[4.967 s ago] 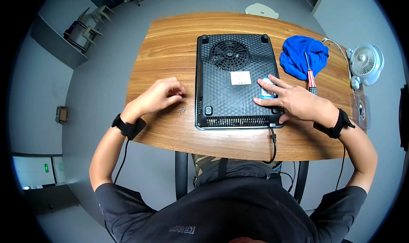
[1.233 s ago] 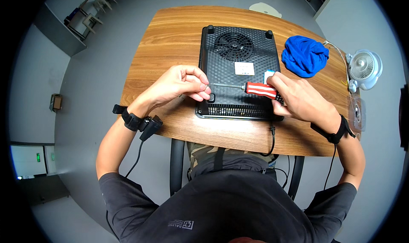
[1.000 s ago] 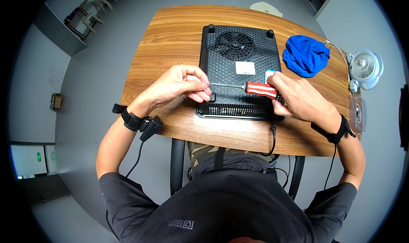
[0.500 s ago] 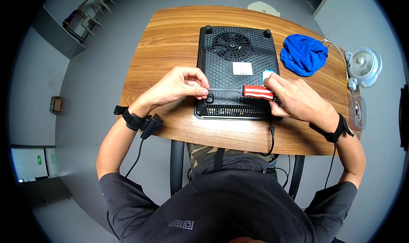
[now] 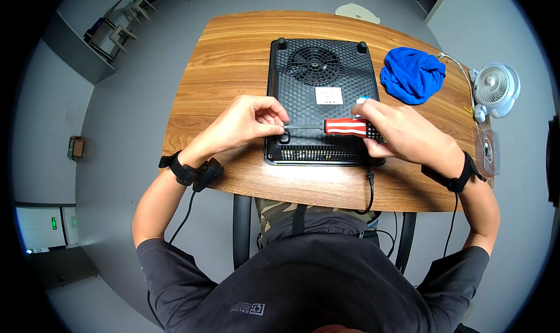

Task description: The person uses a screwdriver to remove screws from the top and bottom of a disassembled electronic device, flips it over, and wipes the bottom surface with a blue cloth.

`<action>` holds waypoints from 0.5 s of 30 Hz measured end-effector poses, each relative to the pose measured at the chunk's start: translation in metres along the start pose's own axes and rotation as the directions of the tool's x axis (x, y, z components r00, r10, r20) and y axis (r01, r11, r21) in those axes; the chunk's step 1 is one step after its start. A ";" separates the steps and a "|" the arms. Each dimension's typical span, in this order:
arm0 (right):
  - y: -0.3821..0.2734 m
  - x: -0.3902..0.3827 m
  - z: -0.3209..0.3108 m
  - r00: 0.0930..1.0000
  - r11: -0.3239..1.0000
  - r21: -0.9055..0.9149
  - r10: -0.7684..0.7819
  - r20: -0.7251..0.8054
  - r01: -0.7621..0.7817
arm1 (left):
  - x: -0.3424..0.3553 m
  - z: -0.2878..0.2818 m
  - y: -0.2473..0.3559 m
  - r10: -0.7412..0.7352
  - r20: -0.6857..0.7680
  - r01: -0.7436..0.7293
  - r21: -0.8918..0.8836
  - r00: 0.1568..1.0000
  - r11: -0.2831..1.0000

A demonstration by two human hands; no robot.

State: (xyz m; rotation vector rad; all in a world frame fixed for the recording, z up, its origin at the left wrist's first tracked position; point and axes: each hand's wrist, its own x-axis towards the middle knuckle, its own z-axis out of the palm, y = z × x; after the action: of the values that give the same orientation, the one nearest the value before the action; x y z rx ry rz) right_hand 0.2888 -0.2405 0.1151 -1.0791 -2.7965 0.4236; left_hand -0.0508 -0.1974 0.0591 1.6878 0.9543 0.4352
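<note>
A screwdriver [image 5: 345, 127] with a red and white striped handle lies level across the picture in my right hand [image 5: 402, 132], fingers wrapped round the handle's end. Its shaft points left, to my left hand [image 5: 256, 120], where thumb and fingertips pinch together at the tip. Whatever sits between those fingertips is too small to make out. Both hands are over a black induction cooker [image 5: 297, 102], bottom side up, with a round fan grille [image 5: 315, 65], a white label [image 5: 329, 95] and corner feet. A foot [image 5: 284, 138] is just below my left fingertips.
The cooker rests on a wooden table [image 5: 227, 53]. A blue cloth [image 5: 413, 75] lies bunched to its right, with a small white fan [image 5: 496, 87] and a clear plastic tray [image 5: 487, 149] beyond. A black cord [image 5: 370, 187] runs off the near edge.
The whole view has shifted slightly. The screwdriver and both hands stay in nearly the same places over the cooker, its tip still at my left fingertips.
</note>
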 end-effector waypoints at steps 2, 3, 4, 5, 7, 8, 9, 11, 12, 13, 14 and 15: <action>0.004 0.001 -0.003 0.998 0.993 0.111 -0.022 -0.053 0.028 | -0.001 0.000 0.001 0.009 0.007 -0.010 0.041 1.000 0.999; 0.007 0.002 -0.003 0.995 0.987 0.146 -0.051 -0.089 0.064 | -0.002 -0.002 0.000 0.020 0.020 -0.021 0.071 1.000 0.997; 0.009 0.004 -0.004 0.989 0.979 0.179 -0.079 -0.126 0.101 | -0.003 -0.002 -0.001 0.030 0.032 -0.033 0.100 0.999 0.994; 0.004 0.007 -0.011 0.994 0.975 0.209 -0.054 -0.096 0.073 | -0.002 -0.003 -0.002 0.034 0.040 -0.038 0.102 0.999 0.994; 0.003 0.017 -0.016 0.989 0.971 0.210 -0.087 -0.120 0.111 | -0.002 -0.005 -0.005 0.040 0.053 -0.045 0.107 0.998 0.993; 0.000 0.021 -0.018 0.986 0.968 0.211 -0.106 -0.132 0.133 | -0.003 -0.004 -0.006 0.054 0.064 -0.061 0.114 0.996 0.992; -0.004 0.026 -0.021 0.994 0.966 0.249 -0.053 -0.091 0.074 | -0.005 -0.003 -0.008 0.067 0.076 -0.076 0.121 0.995 0.990; -0.007 0.032 -0.026 0.984 0.964 0.220 -0.125 -0.131 0.152 | -0.005 -0.004 -0.006 0.091 0.131 -0.107 0.121 0.987 0.987; -0.008 0.035 -0.028 0.976 0.960 0.205 -0.161 -0.149 0.190 | -0.004 -0.005 -0.008 0.110 0.111 -0.122 0.112 0.988 0.986; -0.009 0.038 -0.028 0.962 0.952 0.189 -0.209 -0.175 0.242 | -0.005 -0.005 -0.012 0.124 0.087 -0.133 0.101 0.988 0.986; -0.012 0.040 -0.031 0.970 0.954 0.204 -0.194 -0.147 0.222 | -0.006 -0.007 -0.016 0.138 0.064 -0.144 0.089 0.988 0.986; -0.017 0.041 -0.038 0.977 0.955 0.218 -0.178 -0.119 0.201 | -0.006 -0.013 -0.020 0.095 0.053 -0.100 0.081 0.994 0.992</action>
State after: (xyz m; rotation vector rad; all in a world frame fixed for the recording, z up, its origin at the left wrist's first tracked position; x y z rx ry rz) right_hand 0.2557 -0.2166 0.1565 -0.7536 -2.6514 0.6331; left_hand -0.0705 -0.1924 0.0459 1.8187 0.8670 0.4213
